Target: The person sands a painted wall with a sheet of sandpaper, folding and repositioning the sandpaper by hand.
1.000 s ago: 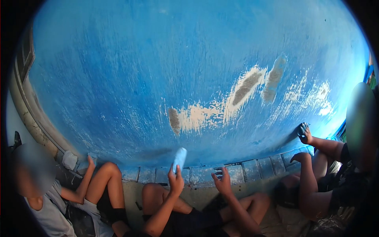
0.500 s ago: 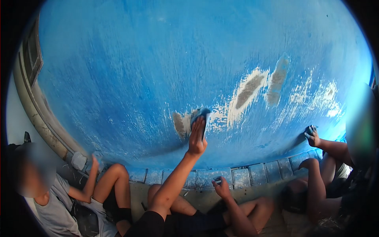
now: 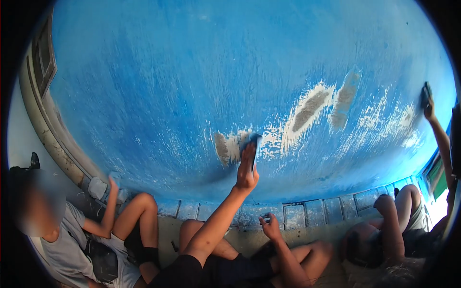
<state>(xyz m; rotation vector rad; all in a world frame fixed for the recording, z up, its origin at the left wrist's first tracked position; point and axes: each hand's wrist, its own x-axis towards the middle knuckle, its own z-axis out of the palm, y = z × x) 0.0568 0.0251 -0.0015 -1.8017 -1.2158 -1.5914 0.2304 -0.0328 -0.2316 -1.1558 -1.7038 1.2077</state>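
Observation:
My left hand (image 3: 248,169) presses a folded blue-grey abrasive sheet (image 3: 256,144) against the blue wall (image 3: 158,86), over a worn whitish patch just right of a small grey patch (image 3: 221,149). Its fingers lie flat along the sheet, and the arm reaches up from below. Lower and to the right, my right hand (image 3: 272,227) hovers near the blue-grey ledge of blocks (image 3: 294,216), its fingers loosely curled and a little apart with nothing visible in them. Larger grey patches (image 3: 309,111) ringed with white show farther right on the wall.
On the left sits a person in a grey shirt (image 3: 72,242), one hand (image 3: 113,185) near the wall's base beside a pale stone (image 3: 97,188). At the right, another person's raised hand (image 3: 429,108) holds a dark pad on the wall. My bent legs are below.
My left hand has risen from near the ledge to the wall with the sheet. My right hand's fingers have curled in. The right-hand person's hand has moved up the wall.

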